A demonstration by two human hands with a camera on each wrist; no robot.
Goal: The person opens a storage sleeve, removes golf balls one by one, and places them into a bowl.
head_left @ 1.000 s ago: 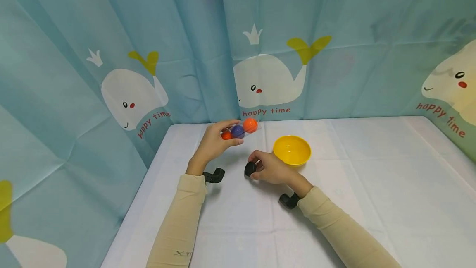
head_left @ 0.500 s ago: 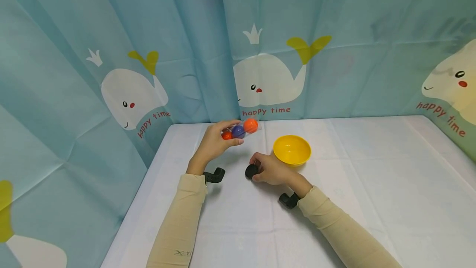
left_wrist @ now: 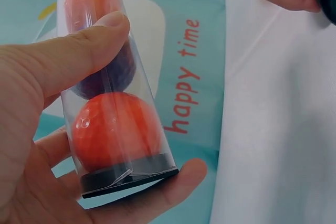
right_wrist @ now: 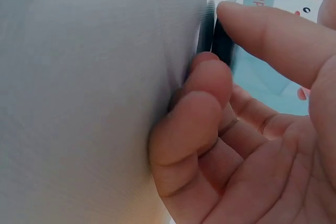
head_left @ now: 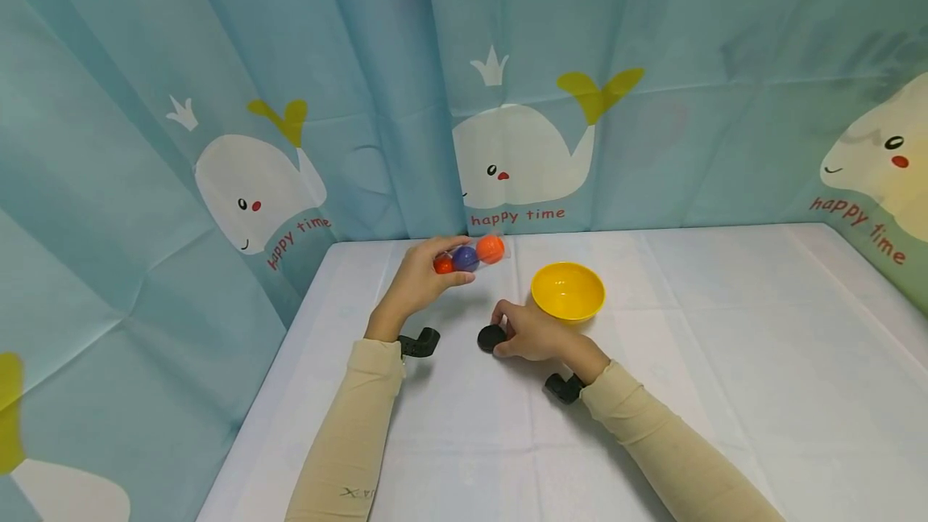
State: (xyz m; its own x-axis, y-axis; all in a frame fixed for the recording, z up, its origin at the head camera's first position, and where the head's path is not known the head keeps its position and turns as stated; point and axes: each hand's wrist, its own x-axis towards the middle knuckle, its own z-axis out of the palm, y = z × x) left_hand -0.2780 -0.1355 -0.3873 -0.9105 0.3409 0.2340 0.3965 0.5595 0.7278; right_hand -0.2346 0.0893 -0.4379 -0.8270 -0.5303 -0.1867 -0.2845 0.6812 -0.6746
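Note:
My left hand [head_left: 424,271] grips a clear plastic tube [left_wrist: 152,119] above the table, thumb across its side and fingers behind. Inside sit an orange ball [head_left: 490,249], a purple ball [head_left: 466,258] and another orange-red ball [head_left: 443,264]. A black cap [left_wrist: 131,174] closes the tube's end near my fingers in the left wrist view. Lower and to the right, my right hand [head_left: 535,332] pinches a round black cap [head_left: 491,338] between thumb and fingers. That cap lies nearly flat, right at the tabletop.
Just behind my right hand stands a yellow bowl [head_left: 569,292]. A white cloth covers the table [head_left: 696,393]. A blue curtain [head_left: 391,63] printed with whales hangs along the far edge and the left side.
My right hand has tipped the black cap from a more upright stance to nearly flat at the table. My left hand holds the tube almost still, a touch lower.

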